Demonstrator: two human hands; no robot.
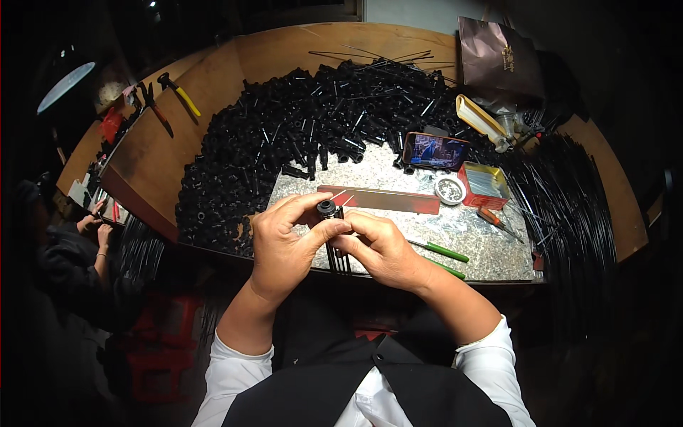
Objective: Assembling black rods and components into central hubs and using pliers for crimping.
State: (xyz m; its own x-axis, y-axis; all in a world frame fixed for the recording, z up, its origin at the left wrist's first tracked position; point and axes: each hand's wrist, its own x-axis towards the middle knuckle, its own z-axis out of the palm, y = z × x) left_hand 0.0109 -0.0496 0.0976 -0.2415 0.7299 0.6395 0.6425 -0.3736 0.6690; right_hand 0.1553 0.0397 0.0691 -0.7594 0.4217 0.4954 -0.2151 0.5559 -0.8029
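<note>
My left hand [281, 238] is closed around a black tubular plastic part [326, 206], its round hollow end facing up. My right hand [388, 249] meets it thumb to thumb, fingers pinched together at the same part. Several thin black rods [339, 262] hang down below the fingers, and bright thin tips stick up beside the part. My fingertips hide where the rods meet the part. Just beyond my hands a long flat reddish-brown bar [384, 200] lies on the speckled stone board [491, 245]. Green-handled pliers [447, 251] lie next to my right hand, partly covered by it.
A big heap of black tubular parts [284, 117] fills the back and left. Right of the bar are a propped phone [435, 151], a white round dish [450, 190], a red box [485, 185] and a screwdriver [491, 217]. Long black rods [569, 206] lie far right. Another person's hands [102, 231] work far left.
</note>
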